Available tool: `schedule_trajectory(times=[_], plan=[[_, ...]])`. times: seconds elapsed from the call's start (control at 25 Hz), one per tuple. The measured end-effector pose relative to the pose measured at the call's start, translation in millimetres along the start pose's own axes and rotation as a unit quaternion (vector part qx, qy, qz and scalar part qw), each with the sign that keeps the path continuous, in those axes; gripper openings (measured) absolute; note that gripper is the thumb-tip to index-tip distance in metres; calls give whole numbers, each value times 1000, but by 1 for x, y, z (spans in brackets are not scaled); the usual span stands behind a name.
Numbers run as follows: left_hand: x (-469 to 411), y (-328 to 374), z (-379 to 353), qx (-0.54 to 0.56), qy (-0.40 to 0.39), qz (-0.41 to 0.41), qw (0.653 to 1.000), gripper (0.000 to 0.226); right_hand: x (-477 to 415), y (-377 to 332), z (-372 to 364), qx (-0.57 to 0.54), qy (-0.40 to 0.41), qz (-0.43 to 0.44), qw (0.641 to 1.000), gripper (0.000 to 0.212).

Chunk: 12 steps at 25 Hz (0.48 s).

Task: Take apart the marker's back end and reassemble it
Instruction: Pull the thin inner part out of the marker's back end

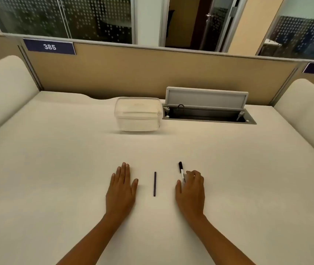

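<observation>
A white marker (pixel 181 171) with a black cap lies on the table, cap pointing away from me. Its near end is under the curled fingers of my right hand (pixel 190 192), which rests over it; I cannot tell whether the fingers grip it. A thin dark ink rod (pixel 154 184) lies by itself on the table between my hands, lengthwise toward me. My left hand (pixel 121 186) lies flat, palm down, fingers together, left of the rod and holding nothing.
A clear plastic container (pixel 138 114) with a lid stands at the back centre. To its right is an open cable hatch (pixel 208 113) in the cream table (pixel 56 169). Partition walls close off the back and both sides.
</observation>
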State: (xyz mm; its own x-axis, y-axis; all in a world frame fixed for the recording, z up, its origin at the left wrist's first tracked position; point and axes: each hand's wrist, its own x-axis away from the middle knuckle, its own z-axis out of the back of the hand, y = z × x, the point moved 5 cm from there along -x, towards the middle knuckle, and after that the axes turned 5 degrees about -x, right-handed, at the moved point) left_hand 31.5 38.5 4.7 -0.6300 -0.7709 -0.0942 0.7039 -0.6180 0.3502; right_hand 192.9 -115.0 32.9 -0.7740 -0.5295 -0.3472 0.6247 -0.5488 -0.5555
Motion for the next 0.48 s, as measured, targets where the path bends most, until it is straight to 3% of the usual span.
schedule_trajectory(times=[0.12, 0.36, 0.48], plan=[[-1, -4, 1, -8, 35, 4, 999, 76, -3, -4, 5, 36, 30, 9, 999, 12], [-1, -5, 4, -4, 26, 9, 1000, 71, -6, -1, 8, 54, 39, -4, 998, 13], [2, 4, 17, 93, 1, 29, 995, 55, -10, -3, 10, 6, 27, -44, 999, 10]])
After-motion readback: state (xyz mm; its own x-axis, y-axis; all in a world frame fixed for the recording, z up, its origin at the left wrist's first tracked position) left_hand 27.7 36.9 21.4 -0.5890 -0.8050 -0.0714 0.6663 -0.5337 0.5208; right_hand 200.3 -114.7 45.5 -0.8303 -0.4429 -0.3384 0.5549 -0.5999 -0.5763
